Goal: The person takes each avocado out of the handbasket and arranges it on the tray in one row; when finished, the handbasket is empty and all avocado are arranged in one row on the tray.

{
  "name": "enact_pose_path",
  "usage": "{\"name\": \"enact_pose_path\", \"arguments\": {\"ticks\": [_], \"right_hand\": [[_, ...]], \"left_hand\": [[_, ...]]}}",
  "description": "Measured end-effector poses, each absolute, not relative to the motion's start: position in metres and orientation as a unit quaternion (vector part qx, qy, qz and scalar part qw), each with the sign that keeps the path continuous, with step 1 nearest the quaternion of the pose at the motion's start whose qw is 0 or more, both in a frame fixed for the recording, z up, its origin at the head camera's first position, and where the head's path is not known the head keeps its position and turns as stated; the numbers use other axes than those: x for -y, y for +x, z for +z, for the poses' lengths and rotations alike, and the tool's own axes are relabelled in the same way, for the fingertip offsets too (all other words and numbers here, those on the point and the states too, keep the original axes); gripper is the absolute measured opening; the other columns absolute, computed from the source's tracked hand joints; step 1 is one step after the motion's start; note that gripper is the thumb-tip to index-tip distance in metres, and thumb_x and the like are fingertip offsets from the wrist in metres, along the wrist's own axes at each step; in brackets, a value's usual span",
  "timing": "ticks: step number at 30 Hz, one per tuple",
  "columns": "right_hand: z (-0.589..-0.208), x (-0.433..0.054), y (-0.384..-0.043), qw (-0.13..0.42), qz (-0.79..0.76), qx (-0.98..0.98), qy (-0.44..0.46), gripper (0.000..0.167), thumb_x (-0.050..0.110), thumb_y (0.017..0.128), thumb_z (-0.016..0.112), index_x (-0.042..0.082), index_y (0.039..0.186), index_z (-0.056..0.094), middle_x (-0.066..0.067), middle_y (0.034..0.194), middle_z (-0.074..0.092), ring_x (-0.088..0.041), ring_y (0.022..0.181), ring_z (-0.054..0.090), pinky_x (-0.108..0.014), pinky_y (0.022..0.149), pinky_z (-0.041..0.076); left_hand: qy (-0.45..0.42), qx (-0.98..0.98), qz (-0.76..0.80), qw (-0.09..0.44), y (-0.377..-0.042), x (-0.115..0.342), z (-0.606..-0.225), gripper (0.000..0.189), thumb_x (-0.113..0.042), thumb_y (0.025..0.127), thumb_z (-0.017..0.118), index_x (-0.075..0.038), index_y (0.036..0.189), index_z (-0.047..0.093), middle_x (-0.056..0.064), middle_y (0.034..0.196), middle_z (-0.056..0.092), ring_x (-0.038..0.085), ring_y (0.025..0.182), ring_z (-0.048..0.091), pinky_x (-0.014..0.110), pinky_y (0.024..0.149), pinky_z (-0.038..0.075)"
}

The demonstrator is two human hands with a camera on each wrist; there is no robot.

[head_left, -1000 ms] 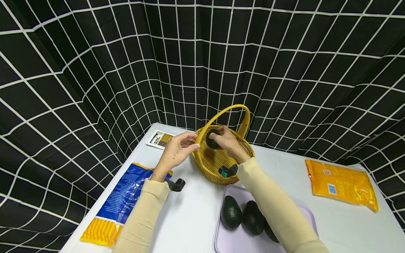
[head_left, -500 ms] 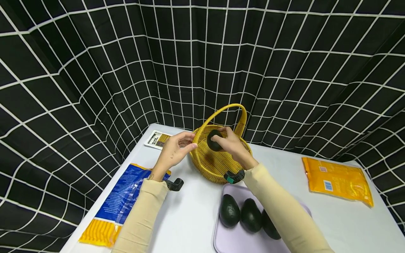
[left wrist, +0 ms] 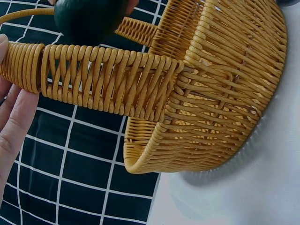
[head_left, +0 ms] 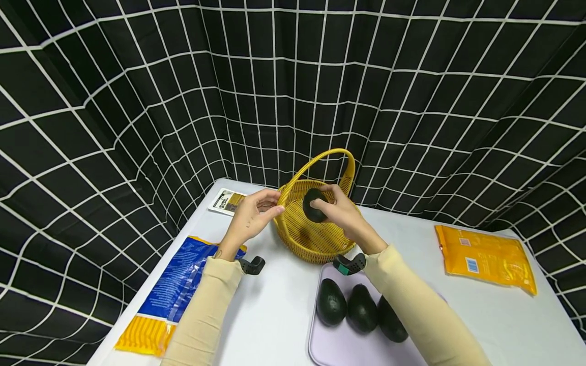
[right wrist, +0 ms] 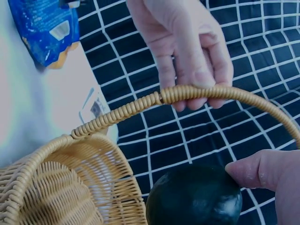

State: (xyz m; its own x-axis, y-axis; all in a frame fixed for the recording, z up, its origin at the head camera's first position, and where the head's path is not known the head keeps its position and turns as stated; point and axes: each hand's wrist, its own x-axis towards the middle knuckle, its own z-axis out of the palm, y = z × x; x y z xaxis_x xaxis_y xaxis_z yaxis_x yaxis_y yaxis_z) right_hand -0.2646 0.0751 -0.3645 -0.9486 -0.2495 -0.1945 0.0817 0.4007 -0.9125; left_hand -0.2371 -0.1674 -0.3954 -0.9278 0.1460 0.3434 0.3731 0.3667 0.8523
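Observation:
A yellow wicker basket [head_left: 302, 248] stands near the back of the white table, its tall handle [left wrist: 108, 79] arching over it. My left hand [head_left: 251, 214] pinches the left side of that handle between thumb and fingers; the right wrist view shows the thumb on one side of the handle and the fingers on the other. In my right hand [head_left: 346, 217] is a dark green avocado [head_left: 313, 209], gripped over the basket's opening with the thumb on its near side. Several more avocados [head_left: 362, 308] lie on a pale purple tray [head_left: 336, 348] in front of the basket, beside my right forearm.
To the left lies a blue and yellow packet [head_left: 176, 284], partly behind my left sleeve. A small white and brown packet [head_left: 225, 202] is at the back left. An orange packet [head_left: 485, 258] rests at the right. Black gridded cloth [head_left: 256, 76] hangs behind the table.
My right hand has drawn the avocado slightly right and toward me, over the basket. My left hand keeps its hold on the handle. The head view has shifted a little.

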Motion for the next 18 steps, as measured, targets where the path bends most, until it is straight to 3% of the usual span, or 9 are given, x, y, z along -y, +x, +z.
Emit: {"name": "enact_pose_path", "arguments": {"ticks": [7, 18], "right_hand": [[-0.359, -0.085, -0.251, 0.153, -0.547, -0.821, -0.062, 0.063, 0.031, 0.096, 0.063, 0.015, 0.149, 0.035, -0.020, 0.136, 0.049, -0.029, 0.106, 0.062, -0.045, 0.100, 0.055], [-0.351, -0.102, -0.232, 0.122, -0.523, -0.840, -0.074, 0.060, 0.031, 0.096, 0.063, 0.015, 0.149, 0.038, -0.014, 0.107, 0.053, -0.024, 0.084, 0.051, -0.030, 0.072, 0.047]], "left_hand": [[-0.153, 0.822, -0.539, 0.106, -0.235, 0.167, -0.393, 0.027, -0.015, 0.094, 0.074, -0.006, 0.119, 0.069, 0.010, 0.109, 0.073, 0.023, 0.101, 0.071, 0.034, 0.093, 0.060], [-0.153, 0.819, -0.543, 0.105, -0.236, 0.166, -0.394, 0.026, -0.014, 0.094, 0.074, -0.006, 0.118, 0.069, 0.010, 0.108, 0.073, 0.022, 0.100, 0.070, 0.033, 0.091, 0.060]]}}
